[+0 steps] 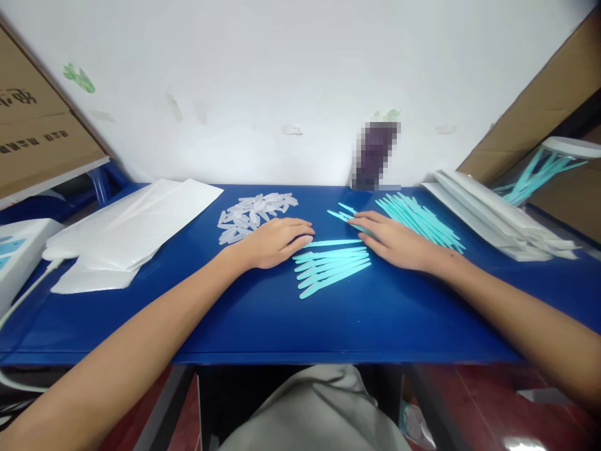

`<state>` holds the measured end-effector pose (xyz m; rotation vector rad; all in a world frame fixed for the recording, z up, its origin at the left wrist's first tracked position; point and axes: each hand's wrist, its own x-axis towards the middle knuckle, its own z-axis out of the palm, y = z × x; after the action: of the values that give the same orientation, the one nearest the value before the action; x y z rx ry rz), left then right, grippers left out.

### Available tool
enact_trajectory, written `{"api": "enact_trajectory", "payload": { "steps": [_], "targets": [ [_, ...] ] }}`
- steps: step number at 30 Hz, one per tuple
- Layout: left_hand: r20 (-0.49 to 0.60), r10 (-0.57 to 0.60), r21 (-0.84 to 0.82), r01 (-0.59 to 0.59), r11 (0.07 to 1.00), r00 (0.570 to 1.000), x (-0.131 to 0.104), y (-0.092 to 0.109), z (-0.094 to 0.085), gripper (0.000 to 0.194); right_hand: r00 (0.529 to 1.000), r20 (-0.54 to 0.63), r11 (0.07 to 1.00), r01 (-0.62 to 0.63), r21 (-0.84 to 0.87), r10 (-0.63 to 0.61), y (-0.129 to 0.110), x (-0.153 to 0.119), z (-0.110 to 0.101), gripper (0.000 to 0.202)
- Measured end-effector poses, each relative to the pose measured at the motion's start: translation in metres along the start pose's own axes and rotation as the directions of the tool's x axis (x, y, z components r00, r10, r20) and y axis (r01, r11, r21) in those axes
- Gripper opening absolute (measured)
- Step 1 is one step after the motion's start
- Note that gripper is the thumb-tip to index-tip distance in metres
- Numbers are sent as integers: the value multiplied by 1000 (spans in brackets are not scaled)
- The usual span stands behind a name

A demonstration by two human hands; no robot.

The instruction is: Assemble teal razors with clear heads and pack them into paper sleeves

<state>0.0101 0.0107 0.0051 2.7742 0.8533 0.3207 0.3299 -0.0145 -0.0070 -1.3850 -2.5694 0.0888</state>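
My left hand (277, 241) rests low over the blue table, its fingers stretched out and the thumb slightly apart. The thumb tip touches or nearly touches the left end of a turquoise flat plastic stick (333, 242). Below it, several more turquoise sticks (331, 272) lie side by side in a slanted row. My right hand (389, 238) has its fingers spread over a few loose turquoise sticks (342, 215), partly covering them. Its thumb is near the right end of the uppermost stick in the row. Whether either hand grips a stick firmly is hard to see.
Translucent leaf-shaped plastic pieces (253, 214) lie heaped behind my left hand. A pile of turquoise sticks (417, 219) sits behind my right wrist. White bags (126, 225) lie left; folded white packets (498, 216) and a clear container with turquoise sticks (530, 175) are right.
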Motion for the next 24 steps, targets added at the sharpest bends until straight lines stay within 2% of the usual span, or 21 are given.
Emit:
{"api": "enact_trajectory", "payload": {
  "steps": [5, 8, 12, 16, 24],
  "targets": [
    [-25, -55, -32, 54, 998, 998, -3, -5, 3, 53, 993, -24, 990, 121, 74, -119, 2, 6, 1, 48],
    [-67, -70, -38, 68, 997, 995, -5, -9, 6, 58, 988, -39, 985, 149, 90, -146, 1, 15, 3, 47],
    [-75, -79, -45, 75, 996, 994, -6, -11, 9, 64, 982, -52, 975, 186, 124, -180, -13, 25, 6, 48],
    [-90, -81, -67, 76, 995, 993, -6, -9, 9, 63, 963, -29, 938, 268, 222, -268, -30, 21, 5, 46],
    [-25, -74, -1, 74, 997, 997, -6, -8, 8, 61, 979, 15, 971, 197, 134, -201, -22, 2, 2, 50]
  ]
}}
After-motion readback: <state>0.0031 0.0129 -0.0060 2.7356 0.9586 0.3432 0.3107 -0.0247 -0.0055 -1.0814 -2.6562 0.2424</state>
